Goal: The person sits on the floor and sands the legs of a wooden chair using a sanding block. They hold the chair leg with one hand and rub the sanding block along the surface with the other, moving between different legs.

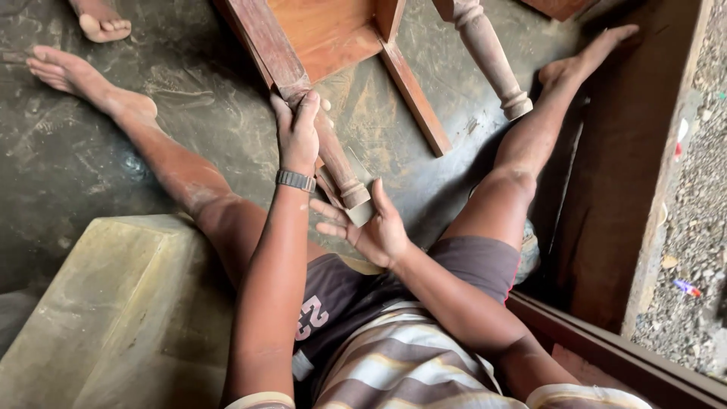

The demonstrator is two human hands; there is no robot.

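Hands: two, both the person's own.
Left hand: wrapped tight around the upper shaft of the near turned reddish-brown wooden furniture leg; grey wristwatch on its wrist.
Right hand: spread wide, palm up, fingers splayed, cupped under the leg's foot and a small grey sanding pad; whether it grips the pad, cannot tell.
Legs in view: two, the near one held, the second turned wooden leg at 1 o'clock, well apart.
Axis: held leg's long axis runs 11 o'clock to 5 o'clock, foot end pointing toward the person.
Frame: one overturned reddish wooden table frame lying on the dusty grey concrete floor.
Feet: three bare; one at 11 o'clock belongs to another person.
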